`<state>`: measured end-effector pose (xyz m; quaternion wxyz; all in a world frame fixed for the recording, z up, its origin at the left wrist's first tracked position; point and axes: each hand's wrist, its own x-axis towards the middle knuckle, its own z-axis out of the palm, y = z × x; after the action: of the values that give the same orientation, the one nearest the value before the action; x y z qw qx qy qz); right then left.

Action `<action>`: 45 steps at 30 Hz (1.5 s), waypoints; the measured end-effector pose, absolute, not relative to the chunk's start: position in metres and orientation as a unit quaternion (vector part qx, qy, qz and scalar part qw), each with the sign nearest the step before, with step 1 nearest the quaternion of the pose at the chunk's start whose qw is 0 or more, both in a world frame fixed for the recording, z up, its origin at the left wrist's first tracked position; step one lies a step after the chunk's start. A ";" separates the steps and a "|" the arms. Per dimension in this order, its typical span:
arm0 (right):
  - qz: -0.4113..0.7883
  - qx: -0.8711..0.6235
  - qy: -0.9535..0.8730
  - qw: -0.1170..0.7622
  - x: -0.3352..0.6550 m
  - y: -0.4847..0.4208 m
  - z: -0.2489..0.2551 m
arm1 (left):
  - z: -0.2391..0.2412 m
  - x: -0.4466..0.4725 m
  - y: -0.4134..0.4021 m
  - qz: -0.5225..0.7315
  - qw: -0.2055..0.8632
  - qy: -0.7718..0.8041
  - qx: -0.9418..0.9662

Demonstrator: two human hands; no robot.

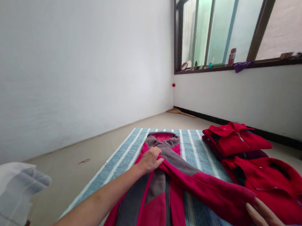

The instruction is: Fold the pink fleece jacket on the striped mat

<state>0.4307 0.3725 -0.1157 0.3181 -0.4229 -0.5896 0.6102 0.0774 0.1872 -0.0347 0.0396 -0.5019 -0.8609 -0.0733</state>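
A pink and grey jacket [155, 212] lies partly folded on a blue striped cloth [122, 159], its collar at the far end. One sleeve stretches out to the right across the cloth. Near the shoulder, my left hand [150, 159] is closed on the jacket, the fingertips curled at the sleeve's upper end. At the cuff, my right hand [269, 221] pinches the sleeve's end between thumb and fingers. The lower part of the jacket runs out of view at the bottom.
Two piles of folded red clothes, a far one [231, 138] and a nearer one [269, 188], lie on the right. White and grey fabric [13, 190] is at the lower left. A broom [179, 111] rests in the corner; small items, including a bottle [232, 57], line the windowsill.
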 end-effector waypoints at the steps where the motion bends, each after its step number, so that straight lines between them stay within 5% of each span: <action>1: 0.606 -0.419 -0.596 0.320 0.429 0.369 -0.110 | -0.037 0.088 0.178 -0.067 0.039 -0.846 -0.528; 11: 0.656 -0.395 -0.545 0.341 0.419 0.351 -0.090 | -0.050 0.110 0.168 0.037 0.134 -0.797 -0.587; 22: 0.745 -0.334 -0.554 0.164 0.432 0.350 -0.065 | -0.057 0.124 0.157 0.080 0.151 -0.741 -0.649; 31: 0.763 -0.356 -0.509 0.180 0.431 0.350 -0.087 | -0.056 0.126 0.167 0.060 0.092 -0.712 -0.693; 38: 0.621 -0.408 -0.669 0.011 0.438 0.367 -0.115 | -0.034 0.130 0.174 0.042 -0.006 -0.736 -0.675; 45: 0.597 -0.458 -0.657 0.040 0.433 0.367 -0.115 | -0.038 0.150 0.191 0.037 0.000 -0.790 -0.611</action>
<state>0.4328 0.3674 -0.1152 0.0399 -0.4577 -0.6573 0.5974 0.1503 0.1910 -0.0381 0.0000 -0.6115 -0.7904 0.0370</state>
